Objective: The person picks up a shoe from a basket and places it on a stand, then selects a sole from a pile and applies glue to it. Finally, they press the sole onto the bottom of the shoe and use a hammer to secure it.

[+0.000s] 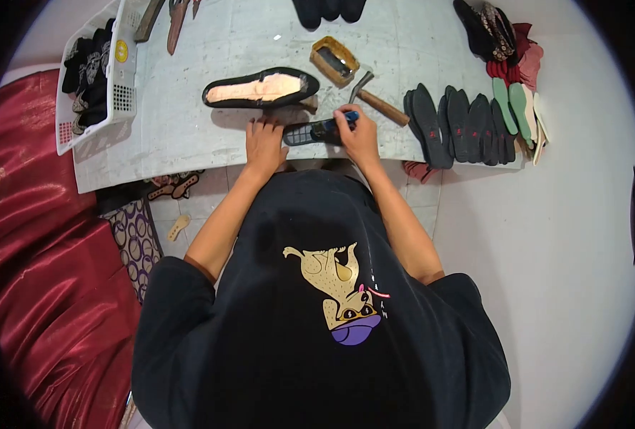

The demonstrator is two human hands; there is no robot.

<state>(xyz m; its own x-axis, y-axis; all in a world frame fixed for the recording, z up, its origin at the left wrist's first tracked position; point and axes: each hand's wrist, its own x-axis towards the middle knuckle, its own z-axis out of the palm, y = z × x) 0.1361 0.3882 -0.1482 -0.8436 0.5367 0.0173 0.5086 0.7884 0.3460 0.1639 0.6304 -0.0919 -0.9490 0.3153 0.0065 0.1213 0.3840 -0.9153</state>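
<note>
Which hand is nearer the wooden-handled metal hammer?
Right. The right hand is close to the hammer, on its near side; the left hand is farther, left of the black grid-patterned sole.

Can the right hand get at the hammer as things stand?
Probably yes, once freed: the hammer lies just beyond the right hand, its handle uncovered. The catch is that the fingers already grip a blue object, which likely needs setting down first.
</note>
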